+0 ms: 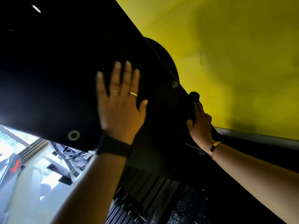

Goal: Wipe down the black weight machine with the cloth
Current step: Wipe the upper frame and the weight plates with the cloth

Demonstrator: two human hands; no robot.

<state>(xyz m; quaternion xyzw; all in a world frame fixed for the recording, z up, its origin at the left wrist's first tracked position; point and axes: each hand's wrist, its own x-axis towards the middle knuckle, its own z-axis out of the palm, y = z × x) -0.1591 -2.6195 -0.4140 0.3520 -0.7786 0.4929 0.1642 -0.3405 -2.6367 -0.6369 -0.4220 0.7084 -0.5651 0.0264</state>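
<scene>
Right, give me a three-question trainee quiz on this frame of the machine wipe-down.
1. True or false: the left hand lies flat, fingers spread, on the black panel.
2. What colour is the wall behind the machine? A) white B) yellow C) red
3. Which hand presses a dark cloth at the panel's edge?

Key: 1 true; 2 B; 3 the right hand.
</scene>
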